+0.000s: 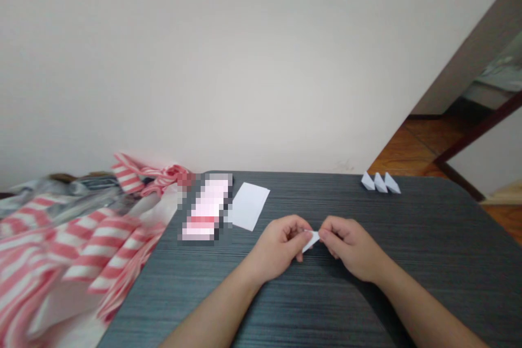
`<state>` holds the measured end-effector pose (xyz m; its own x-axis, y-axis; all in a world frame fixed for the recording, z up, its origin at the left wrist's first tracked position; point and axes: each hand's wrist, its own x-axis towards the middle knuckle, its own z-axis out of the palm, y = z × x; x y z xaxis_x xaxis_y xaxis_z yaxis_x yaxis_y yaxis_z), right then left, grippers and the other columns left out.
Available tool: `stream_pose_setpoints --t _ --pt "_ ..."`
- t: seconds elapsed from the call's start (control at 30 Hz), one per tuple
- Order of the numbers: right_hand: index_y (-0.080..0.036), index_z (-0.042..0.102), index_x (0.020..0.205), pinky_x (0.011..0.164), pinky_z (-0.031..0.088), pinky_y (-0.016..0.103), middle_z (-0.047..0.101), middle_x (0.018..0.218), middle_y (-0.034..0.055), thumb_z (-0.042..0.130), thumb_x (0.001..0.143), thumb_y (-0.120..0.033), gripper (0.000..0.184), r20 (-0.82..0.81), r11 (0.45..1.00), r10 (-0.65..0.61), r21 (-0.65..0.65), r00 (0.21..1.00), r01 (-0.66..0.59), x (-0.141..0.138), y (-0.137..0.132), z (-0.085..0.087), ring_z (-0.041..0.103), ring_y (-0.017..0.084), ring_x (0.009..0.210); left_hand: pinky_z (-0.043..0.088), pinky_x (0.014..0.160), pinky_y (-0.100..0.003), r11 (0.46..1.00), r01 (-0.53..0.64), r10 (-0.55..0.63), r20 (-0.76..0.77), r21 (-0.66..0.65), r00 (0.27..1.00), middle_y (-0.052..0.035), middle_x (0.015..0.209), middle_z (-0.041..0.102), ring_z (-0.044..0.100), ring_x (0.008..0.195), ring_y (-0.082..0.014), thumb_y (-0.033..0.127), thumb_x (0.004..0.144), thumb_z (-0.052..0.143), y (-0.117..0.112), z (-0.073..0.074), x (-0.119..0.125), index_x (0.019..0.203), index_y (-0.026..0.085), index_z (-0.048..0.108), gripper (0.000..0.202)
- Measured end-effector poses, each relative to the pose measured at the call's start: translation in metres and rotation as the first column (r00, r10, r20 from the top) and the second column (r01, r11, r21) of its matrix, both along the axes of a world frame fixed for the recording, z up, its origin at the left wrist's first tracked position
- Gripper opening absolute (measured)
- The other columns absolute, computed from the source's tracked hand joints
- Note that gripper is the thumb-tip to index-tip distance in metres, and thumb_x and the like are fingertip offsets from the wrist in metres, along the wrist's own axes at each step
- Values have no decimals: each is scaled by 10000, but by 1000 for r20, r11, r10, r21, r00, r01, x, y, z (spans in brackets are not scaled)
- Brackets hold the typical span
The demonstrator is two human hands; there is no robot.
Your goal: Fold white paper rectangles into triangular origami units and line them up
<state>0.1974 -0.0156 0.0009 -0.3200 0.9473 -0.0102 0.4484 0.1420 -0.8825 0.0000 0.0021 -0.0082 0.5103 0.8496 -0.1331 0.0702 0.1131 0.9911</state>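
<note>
From here I have left hand and right hand pinching one paper between their fingertips. Beyond the left fingers lie white sheets; beyond the right, three folded pieces.

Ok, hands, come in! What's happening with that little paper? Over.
Left hand and right hand pinching small white paper. No obstruction seen; white sheets and three folded pieces sit apart from hands.
</note>
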Motion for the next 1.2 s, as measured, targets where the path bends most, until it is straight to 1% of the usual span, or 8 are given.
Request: stream_pose_setpoints --t 0.17,0.33,0.47,0.63,0.73,0.93,1.07,1.2 --pt "-194 539 694 532 388 229 523 538 -47 508 937 -276 259 -65 1000 -11 -20 998 10 -2 -1 -3 487 114 511 372 474 -189 997 -32 35 57 -65 998 11 681 611 508 478 -71 371 846 647 1 0 1 836 136 610 238" --pt "-194 571 887 536 422 225 553 652 -44 559 923 -311 123 -228 995 -30 -98 973 7 -5 -2 -10 520 107 538 376 481 -190 994 -65 76 130 -86 989 26 683 614 519 479 -78 355 852 643 3 -3 1 984 164 580 240" --pt "-192 565 944 546 433 224 569 701 -35 577 918 -291 103 -297 994 -12 -104 955 -20 -6 -2 -15 523 105 563 367 499 -194 999 -14 18 88 -46 996 23 660 601 513 497 -81 352 878 616 1 -4 1 924 157 588 202" --pt "-192 573 935 548 436 227 558 681 -37 588 921 -303 112 -295 995 -19 -95 955 -10 -6 -2 -18 524 108 560 381 543 -208 998 23 -21 -30 62 999 31 599 559 518 530 -92 356 914 570 -2 -1 1 875 150 633 219" --pt "-194 582 940 547 436 230 552 672 -38 582 928 -313 119 -293 997 -23 -76 956 0 -5 -1 -19 525 111 557 383 533 -208 995 31 -27 -46 90 999 26 638 567 522 530 -90 350 919 561 -2 1 0 896 151 641 216" --pt "-189 615 949 552 442 229 591 710 -19 581 922 -250 74 -262 1000 -12 -20 965 7 -3 0 -18 535 110 567 407 508 -204 998 46 -46 -5 49 999 17 695 584 529 521 -88 311 866 626 -2 1 2 966 147 634 192" --pt "-179 642 935 552 433 229 579 680 -23 583 905 -208 73 -207 1000 18 15 978 -15 -4 1 -15 538 109 555 411 507 -198 999 32 -32 -5 35 999 33 644 564 524 512 -85 281 834 664 -2 -1 2 918 143 633 165" --pt "-178 653 937 559 440 234 592 715 -11 565 908 -197 94 -203 999 40 19 978 -37 -5 1 -13 549 110 561 410 507 -194 1000 20 -21 25 17 999 19 696 603 529 523 -79 305 841 664 -2 -3 2 919 149 622 180"
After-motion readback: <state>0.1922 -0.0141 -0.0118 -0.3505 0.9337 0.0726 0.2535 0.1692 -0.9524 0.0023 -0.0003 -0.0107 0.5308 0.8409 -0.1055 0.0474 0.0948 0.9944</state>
